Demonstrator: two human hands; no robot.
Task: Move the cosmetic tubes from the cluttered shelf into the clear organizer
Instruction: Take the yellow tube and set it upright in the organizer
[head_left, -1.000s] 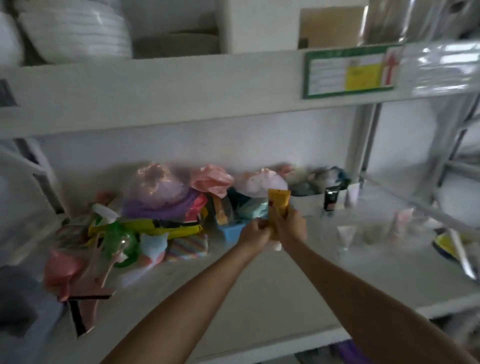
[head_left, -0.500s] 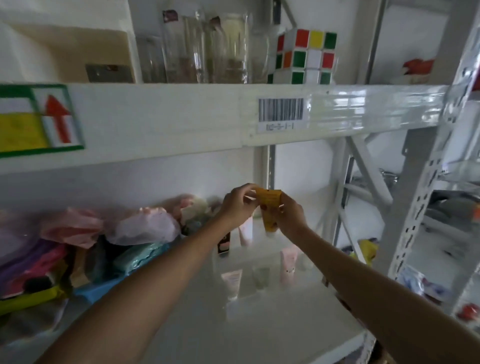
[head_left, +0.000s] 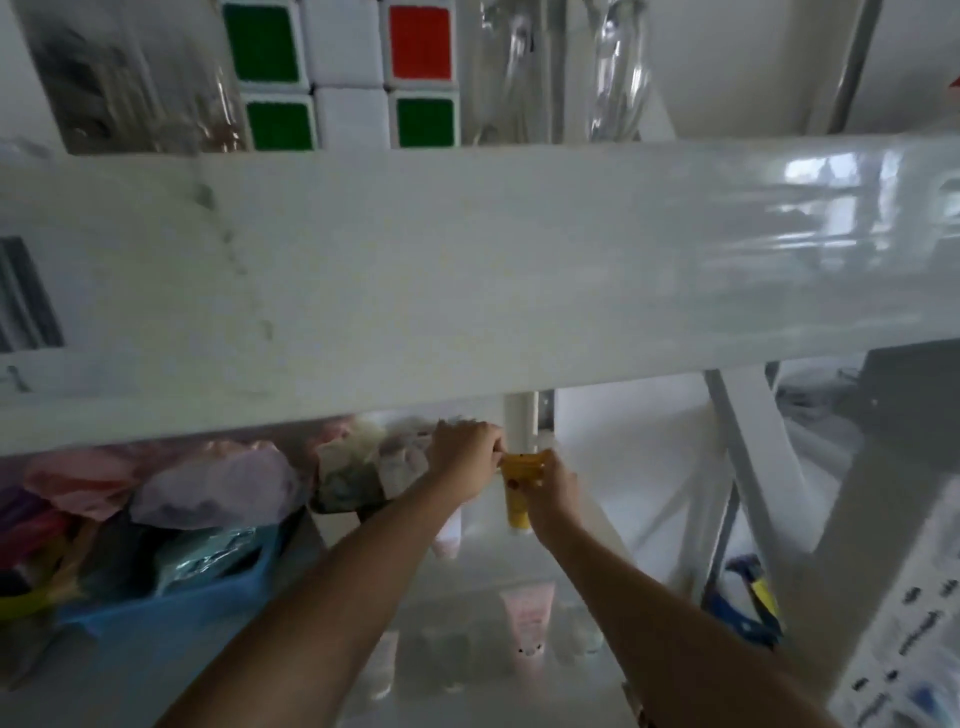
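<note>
- While both hands grip it, the yellow tube (head_left: 516, 493) hangs cap-down above the clear organizer (head_left: 519, 587): the left hand (head_left: 464, 457) pinches its crimped top edge, the right hand (head_left: 555, 486) is closed on its upper side.
- Half a second ago the tube was held higher, in front of the white upright; a second ago it was still over the cluttered shelf by the piled bags. It has since travelled rightward and come lower, toward the organizer's back row.
- The camera has also tipped upward, so the shelf beam (head_left: 467, 270) now fills most of the view, with a puzzle cube (head_left: 343, 73) above it.
- A pink tube (head_left: 527, 616) already stands cap-down in a front compartment; another pale tube (head_left: 451, 535) shows beside the left forearm.
- The clutter, including a blue basket (head_left: 171, 597) and crumpled bags (head_left: 213, 488), sits well apart to the left.
- In my judgement the carry is finished and this is the insertion step; whether the cap has entered a compartment cannot be told through the clear, blurred walls.
</note>
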